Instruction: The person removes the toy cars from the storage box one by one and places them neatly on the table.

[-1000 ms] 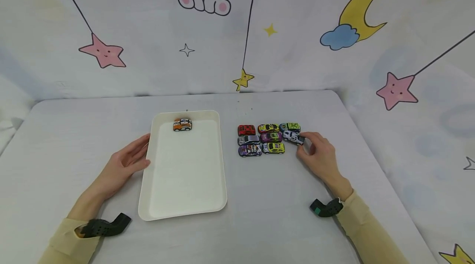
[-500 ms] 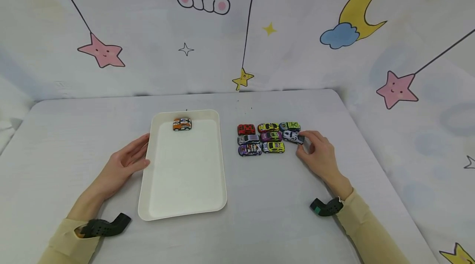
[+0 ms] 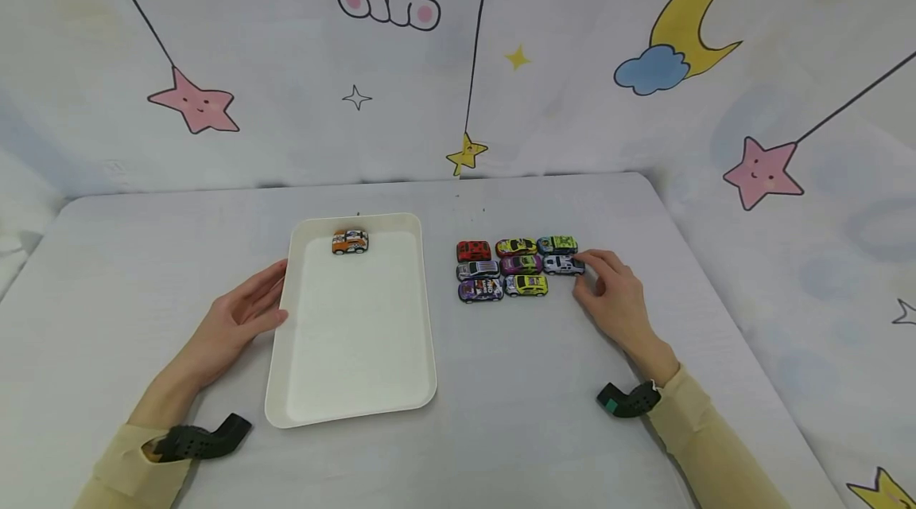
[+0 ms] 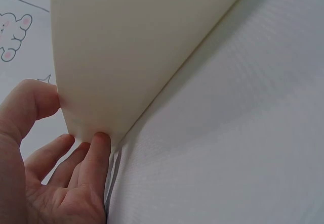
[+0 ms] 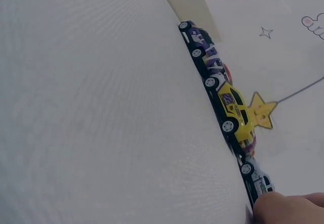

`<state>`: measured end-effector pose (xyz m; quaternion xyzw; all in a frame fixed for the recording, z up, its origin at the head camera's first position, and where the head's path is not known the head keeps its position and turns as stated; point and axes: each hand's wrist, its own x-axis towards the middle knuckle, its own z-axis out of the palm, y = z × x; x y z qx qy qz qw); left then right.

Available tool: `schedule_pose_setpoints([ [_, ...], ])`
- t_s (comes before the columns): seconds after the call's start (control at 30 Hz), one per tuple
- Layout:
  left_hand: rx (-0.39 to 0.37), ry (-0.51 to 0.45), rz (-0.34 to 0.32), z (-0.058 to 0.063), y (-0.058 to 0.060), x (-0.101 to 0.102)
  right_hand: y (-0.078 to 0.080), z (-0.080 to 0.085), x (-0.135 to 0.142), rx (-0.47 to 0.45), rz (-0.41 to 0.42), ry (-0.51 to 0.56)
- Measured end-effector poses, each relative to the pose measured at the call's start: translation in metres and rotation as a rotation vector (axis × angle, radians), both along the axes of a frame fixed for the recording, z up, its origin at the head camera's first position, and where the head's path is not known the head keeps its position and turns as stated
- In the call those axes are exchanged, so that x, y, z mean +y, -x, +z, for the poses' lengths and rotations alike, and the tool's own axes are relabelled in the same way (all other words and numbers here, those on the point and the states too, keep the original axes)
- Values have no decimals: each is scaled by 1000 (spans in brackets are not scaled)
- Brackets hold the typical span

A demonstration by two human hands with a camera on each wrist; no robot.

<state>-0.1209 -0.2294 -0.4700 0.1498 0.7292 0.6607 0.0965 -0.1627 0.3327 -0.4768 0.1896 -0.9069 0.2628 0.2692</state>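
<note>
My right hand (image 3: 611, 294) is at the right end of a group of toy cars. Its thumb and index finger pinch the rear end of a white and black toy car (image 3: 562, 265). In the right wrist view, the thumb covers part of that white car (image 5: 261, 182). The car lies in line beside a purple toy car (image 3: 521, 264) and just in front of a green one (image 3: 557, 244). My left hand (image 3: 230, 326) rests at the left side of a white tray (image 3: 351, 334). Its thumb and fingertips touch the tray's outer wall (image 4: 121, 47).
An orange toy car (image 3: 350, 242) stands in the tray's far end. Other toy cars stand close together in rows: a red one (image 3: 473, 251), a silver one (image 3: 477, 270), a dark purple one (image 3: 480, 290) and yellow ones (image 3: 525, 285). A patterned cloth hangs behind the table.
The white toy car has turned from slanted to straight, level with the purple car beside it. My right hand has barely shifted. The left hand and the tray stay in place.
</note>
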Motion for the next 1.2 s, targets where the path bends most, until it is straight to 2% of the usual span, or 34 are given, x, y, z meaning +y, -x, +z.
schedule_pose_setpoints([
  [0.53,10,-3,2,0,-2,-2,2,-3,-2,17,12,22],
  [0.8,16,11,7,3,-1,-4,1,0,-9,67,-7,19],
  [0.9,11,2,9,4,-1,-4,-1,3,-16,98,-9,50],
  [1.0,-5,-7,7,3,-1,-3,-5,8,-29,126,38,97],
  [1.2,-18,8,11,1,0,1,-16,24,-73,133,200,127],
])
